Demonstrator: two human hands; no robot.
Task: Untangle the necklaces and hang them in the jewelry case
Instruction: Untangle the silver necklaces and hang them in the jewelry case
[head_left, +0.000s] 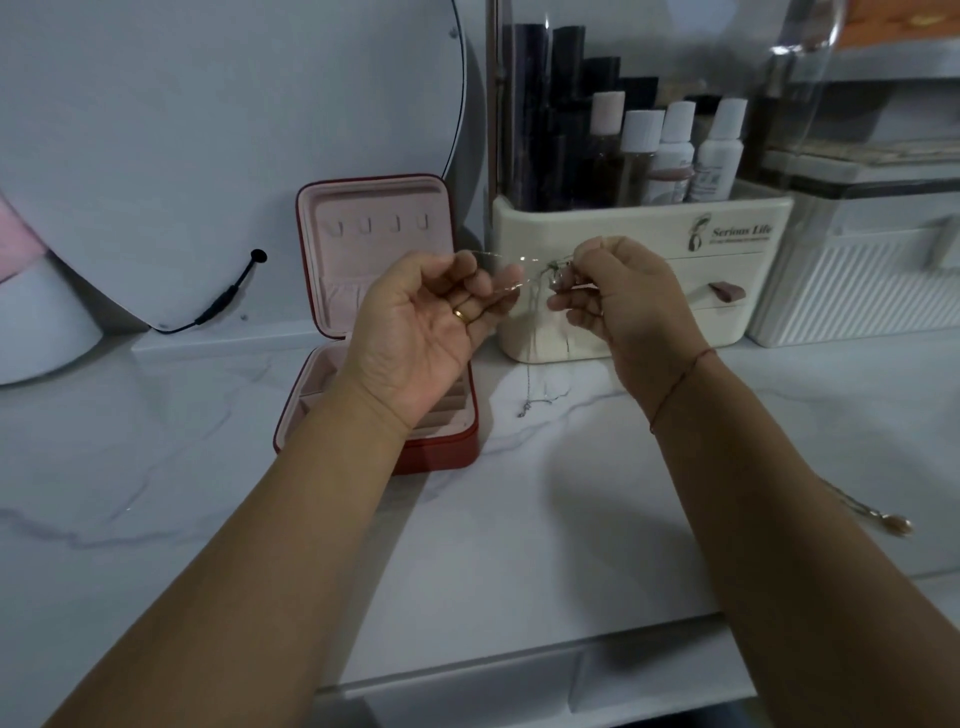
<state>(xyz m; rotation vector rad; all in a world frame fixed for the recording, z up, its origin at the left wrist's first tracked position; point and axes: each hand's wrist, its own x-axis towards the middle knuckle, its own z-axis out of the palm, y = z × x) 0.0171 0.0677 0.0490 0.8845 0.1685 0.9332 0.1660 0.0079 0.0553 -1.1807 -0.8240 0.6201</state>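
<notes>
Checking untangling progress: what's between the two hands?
Head view: a thin necklace chain spans from the left hand to the right hand, tangled near the right; strands hang toward the counter.

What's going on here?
A person holds tangled necklaces up between both hands, the left hand pinching one side, the right hand the other. Loose ends dangle to the marble counter. The red jewelry case stands open, its lid hooks bare. Another necklace lies on the counter at right.
</notes>
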